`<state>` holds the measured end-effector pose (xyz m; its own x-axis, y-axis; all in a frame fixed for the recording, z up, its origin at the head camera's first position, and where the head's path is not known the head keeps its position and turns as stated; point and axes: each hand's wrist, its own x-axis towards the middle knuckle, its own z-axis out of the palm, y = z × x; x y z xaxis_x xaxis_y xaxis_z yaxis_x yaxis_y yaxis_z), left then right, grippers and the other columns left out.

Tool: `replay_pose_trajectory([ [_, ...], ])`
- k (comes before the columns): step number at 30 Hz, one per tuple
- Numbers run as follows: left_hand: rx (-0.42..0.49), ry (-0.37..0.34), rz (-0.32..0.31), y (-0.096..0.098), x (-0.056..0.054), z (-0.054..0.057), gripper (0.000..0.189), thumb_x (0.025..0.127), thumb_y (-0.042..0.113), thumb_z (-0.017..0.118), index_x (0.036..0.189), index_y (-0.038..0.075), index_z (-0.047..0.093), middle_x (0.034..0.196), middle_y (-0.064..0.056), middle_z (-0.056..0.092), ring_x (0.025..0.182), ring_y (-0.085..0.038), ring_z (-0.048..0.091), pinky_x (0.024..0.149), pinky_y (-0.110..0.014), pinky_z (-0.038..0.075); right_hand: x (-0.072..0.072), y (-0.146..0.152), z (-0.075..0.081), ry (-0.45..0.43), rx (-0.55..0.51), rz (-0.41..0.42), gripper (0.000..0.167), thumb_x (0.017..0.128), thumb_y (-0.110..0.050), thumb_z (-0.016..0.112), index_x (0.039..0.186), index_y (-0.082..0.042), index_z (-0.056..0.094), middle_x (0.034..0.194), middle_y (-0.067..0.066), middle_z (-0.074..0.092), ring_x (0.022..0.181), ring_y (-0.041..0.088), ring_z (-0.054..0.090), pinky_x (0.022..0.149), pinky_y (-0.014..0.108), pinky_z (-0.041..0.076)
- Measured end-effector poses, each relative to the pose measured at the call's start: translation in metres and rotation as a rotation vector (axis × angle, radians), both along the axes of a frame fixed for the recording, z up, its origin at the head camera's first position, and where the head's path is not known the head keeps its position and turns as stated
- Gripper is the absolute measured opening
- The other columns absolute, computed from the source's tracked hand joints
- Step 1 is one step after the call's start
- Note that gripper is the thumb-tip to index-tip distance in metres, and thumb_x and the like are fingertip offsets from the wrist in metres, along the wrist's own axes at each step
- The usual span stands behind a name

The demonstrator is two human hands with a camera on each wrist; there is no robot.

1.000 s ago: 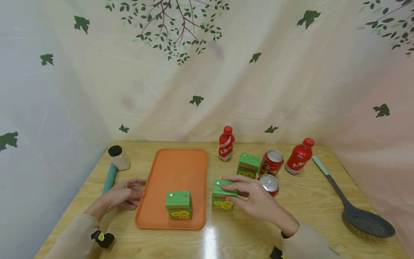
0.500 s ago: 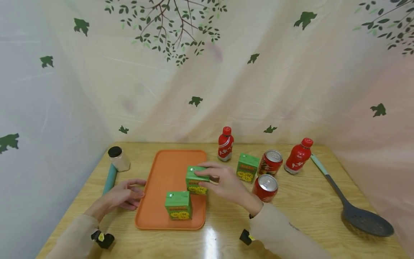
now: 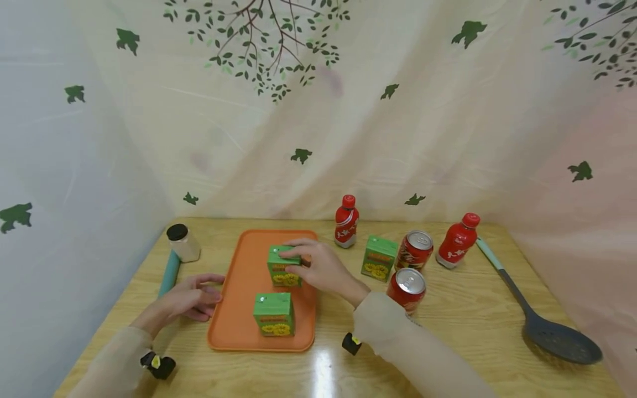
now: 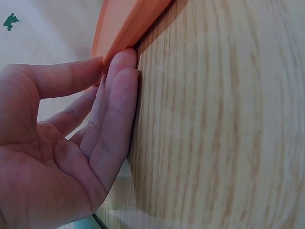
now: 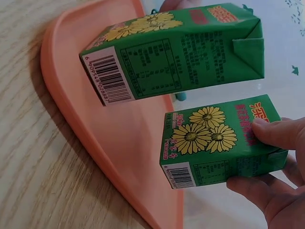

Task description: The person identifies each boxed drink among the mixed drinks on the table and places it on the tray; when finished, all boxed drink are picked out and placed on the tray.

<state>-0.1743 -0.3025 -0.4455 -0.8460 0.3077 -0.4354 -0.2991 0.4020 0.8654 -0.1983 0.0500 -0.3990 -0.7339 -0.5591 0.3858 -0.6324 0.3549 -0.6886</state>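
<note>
My right hand (image 3: 324, 270) pinches a green drink carton (image 3: 281, 270) by its upper part, over the middle of the orange tray (image 3: 238, 320). Yellow flowers and a barcode show on this carton in the right wrist view; whether its base touches the tray I cannot tell. A second, matching carton (image 3: 275, 319) stands upright on the tray's near part. At the tray's left edge my left hand (image 3: 186, 299) holds the rim, thumb on the upper side and fingers against the underside, as the left wrist view shows.
Right of the tray stand another green carton (image 3: 379, 258), two red cans (image 3: 414, 251) and a red bottle (image 3: 458, 243). Another red bottle (image 3: 346, 222) is behind. A slotted spatula (image 3: 561, 337) lies far right; a black-lidded jar (image 3: 184, 244) and a teal rod (image 3: 170, 273) are left.
My right hand has carried the green carton leftward from the table beside the tray to over the tray's middle, behind the other carton. The left hand stays on the rim.
</note>
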Motion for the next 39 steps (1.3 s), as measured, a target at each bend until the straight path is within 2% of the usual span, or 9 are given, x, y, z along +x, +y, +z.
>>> replay_pose_trajectory([
  [4,-0.001,-0.001,-0.001,-0.001,0.000,0.001,0.065,0.097,0.017,0.067,0.151,-0.001,0.036,0.105,-0.010,0.067,0.073,-0.021,0.069,0.065,-0.039,0.060,-0.009,-0.006,0.000,-0.015,0.033,-0.010,0.029,0.091,-0.013,0.078,0.120,-0.013,0.076,0.136,0.003,0.063,0.125,0.022,0.058,0.083,0.036,0.056],
  [10,-0.001,0.001,-0.007,-0.006,0.000,0.004,0.066,0.098,0.016,0.066,0.152,-0.002,0.033,0.106,-0.011,0.067,0.072,-0.021,0.068,0.066,-0.039,0.060,-0.019,-0.014,-0.005,0.000,0.035,-0.023,0.028,0.091,-0.013,0.079,0.119,-0.012,0.077,0.135,0.008,0.064,0.117,0.021,0.062,0.066,0.022,0.046],
  [17,0.007,0.006,-0.021,-0.011,-0.003,0.007,0.066,0.099,0.016,0.065,0.153,-0.003,0.032,0.102,-0.010,0.068,0.073,-0.021,0.068,0.065,-0.038,0.060,-0.027,-0.019,-0.011,-0.017,-0.002,0.011,0.028,0.091,-0.011,0.078,0.119,-0.010,0.077,0.135,0.006,0.064,0.125,0.023,0.058,0.083,0.032,0.055],
  [20,0.022,0.004,-0.029,-0.011,-0.004,0.006,0.066,0.099,0.016,0.066,0.152,-0.004,0.032,0.102,-0.010,0.068,0.074,-0.020,0.069,0.065,-0.038,0.060,-0.029,-0.019,-0.017,-0.026,0.000,0.022,0.028,0.092,-0.011,0.077,0.119,-0.010,0.076,0.136,0.005,0.064,0.125,0.022,0.058,0.080,0.030,0.055],
  [23,0.032,-0.006,-0.038,-0.010,-0.005,0.004,0.066,0.099,0.016,0.066,0.152,-0.004,0.032,0.103,-0.010,0.068,0.074,-0.021,0.069,0.065,-0.038,0.060,-0.030,-0.018,-0.025,-0.029,0.014,0.023,0.027,0.093,-0.014,0.076,0.120,-0.012,0.076,0.137,0.003,0.063,0.124,0.019,0.058,0.079,0.027,0.054],
  [27,0.033,-0.015,-0.036,-0.008,-0.003,0.001,0.066,0.099,0.016,0.066,0.152,-0.004,0.032,0.104,-0.010,0.068,0.075,-0.021,0.070,0.066,-0.039,0.060,-0.027,-0.015,-0.030,-0.037,0.004,0.027,0.027,0.095,-0.017,0.075,0.122,-0.014,0.075,0.138,0.002,0.061,0.124,0.018,0.058,0.078,0.030,0.055],
  [32,0.027,-0.017,-0.028,-0.005,-0.002,-0.002,0.066,0.098,0.016,0.067,0.151,-0.004,0.033,0.105,-0.010,0.068,0.075,-0.022,0.069,0.065,-0.039,0.060,-0.023,-0.011,-0.034,-0.035,-0.021,0.031,0.027,0.096,-0.016,0.073,0.123,-0.013,0.075,0.138,0.002,0.061,0.125,0.020,0.057,0.080,0.035,0.055],
  [36,0.020,-0.016,-0.029,-0.003,-0.002,-0.002,0.066,0.098,0.017,0.067,0.151,-0.003,0.033,0.105,-0.010,0.068,0.075,-0.022,0.069,0.065,-0.039,0.060,-0.022,-0.010,-0.035,-0.024,-0.021,0.030,0.027,0.096,-0.016,0.073,0.123,-0.013,0.074,0.138,0.003,0.061,0.124,0.021,0.058,0.076,0.033,0.052],
  [39,0.021,-0.013,-0.033,-0.003,-0.003,-0.001,0.066,0.098,0.018,0.066,0.152,-0.003,0.033,0.105,-0.010,0.068,0.075,-0.022,0.069,0.065,-0.039,0.060,-0.023,-0.009,-0.033,-0.013,-0.008,0.024,0.028,0.096,-0.017,0.074,0.123,-0.014,0.074,0.137,0.003,0.061,0.123,0.021,0.058,0.078,0.032,0.053],
])
